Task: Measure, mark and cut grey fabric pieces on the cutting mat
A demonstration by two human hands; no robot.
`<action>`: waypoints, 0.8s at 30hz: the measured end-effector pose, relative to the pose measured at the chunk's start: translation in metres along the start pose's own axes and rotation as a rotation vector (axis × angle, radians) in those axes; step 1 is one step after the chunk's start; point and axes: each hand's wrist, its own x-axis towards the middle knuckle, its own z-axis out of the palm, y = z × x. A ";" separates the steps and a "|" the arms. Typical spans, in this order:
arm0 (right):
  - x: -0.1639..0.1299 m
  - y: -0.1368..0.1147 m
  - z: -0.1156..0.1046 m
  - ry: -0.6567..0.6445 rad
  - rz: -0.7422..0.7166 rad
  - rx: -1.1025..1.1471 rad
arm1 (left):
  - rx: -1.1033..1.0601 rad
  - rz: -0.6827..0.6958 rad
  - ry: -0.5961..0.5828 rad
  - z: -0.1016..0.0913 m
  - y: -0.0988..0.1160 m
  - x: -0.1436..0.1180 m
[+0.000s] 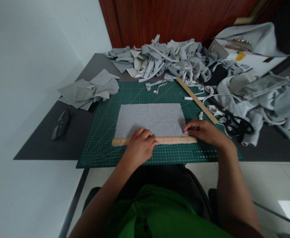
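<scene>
Both our forearms reach forward from the bottom of the view, bare to the elbow. Our left hand (140, 145) lies palm down, fingers curled and bunched together, knuckles raised, pressing flat. Our right hand (204, 131) sits further right and slightly ahead, also palm down, fingers stretched leftward and close together, fingertips low. The right wrist bends inward; the left wrist runs straight. The hands are apart, neither closed around anything.

Left hand (140, 145) hides the wooden ruler's (174, 140) middle; fabric heap (276, 102) runs off the right edge.
</scene>
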 end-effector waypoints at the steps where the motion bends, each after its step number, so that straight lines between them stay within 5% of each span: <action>1: 0.000 0.000 0.000 -0.004 -0.008 -0.006 | -0.005 0.000 -0.002 0.000 0.000 0.000; 5: -0.001 -0.004 0.001 0.018 -0.034 -0.073 | -0.054 -0.022 0.031 -0.003 0.000 0.001; 13: 0.006 -0.016 0.015 0.211 -0.041 -0.212 | 0.012 -0.236 0.474 -0.008 -0.004 -0.001; 18: 0.009 -0.009 0.022 0.181 -0.085 -0.244 | 0.234 -0.008 0.133 -0.003 0.023 -0.001; 24: 0.009 0.002 0.026 0.172 -0.100 -0.279 | 0.267 -0.106 -0.082 0.009 0.050 -0.002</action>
